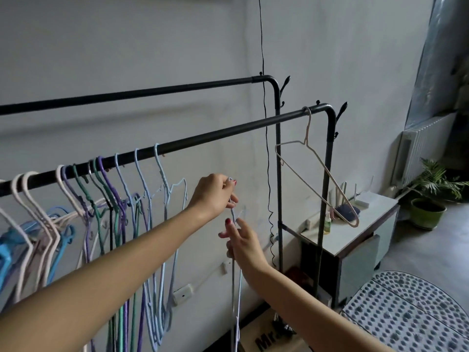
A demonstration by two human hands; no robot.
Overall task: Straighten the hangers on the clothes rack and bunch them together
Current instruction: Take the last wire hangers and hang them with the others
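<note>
left hand raised below the front rail of the black clothes rack, fingers curled, pinching the hook end of a pale blue hanger off the rail. right hand just under the left, fingers half spread and loosely bent, touching the neck of the same hanger; firm grip or not, cannot tell. body of that hanger hanging straight down between the two forearms, edge-on to the camera. on the left part of the front rail, a bunch of hangers, white, blue, purple and green, close together, some tilted. far at the right end of the same rail, one single pink hanger, well apart from the hands and turned sideways. back rail bare
</note>
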